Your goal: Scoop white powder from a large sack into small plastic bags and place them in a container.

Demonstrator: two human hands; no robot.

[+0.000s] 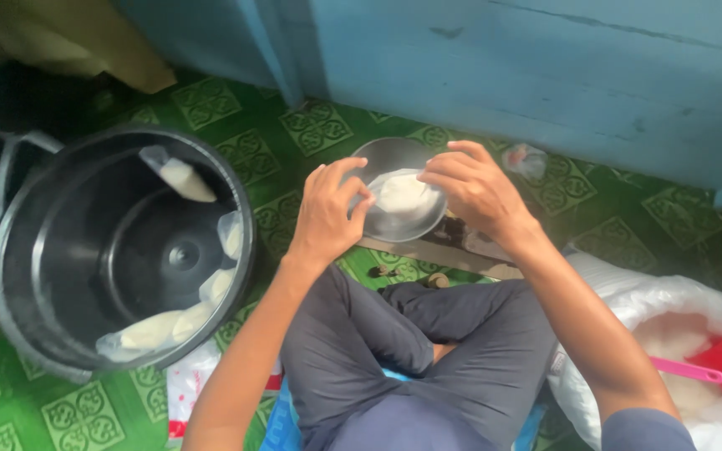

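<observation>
My left hand (327, 213) and my right hand (474, 188) both pinch the edges of a clear plastic bag of white stuff (401, 194). The bag hangs over a round metal bowl (394, 154) that stands on the green patterned floor in front of my crossed legs. My left fingers grip its left edge and my right fingers hold its right edge.
A large dark metal pot (119, 250) at my left holds several filled clear bags along its inner wall. A big white sack (670, 301) at my right contains white grain, a red scoop and a pink handle (687, 370). A blue wall (545, 75) stands ahead. A small crumpled bag (526, 159) lies near it.
</observation>
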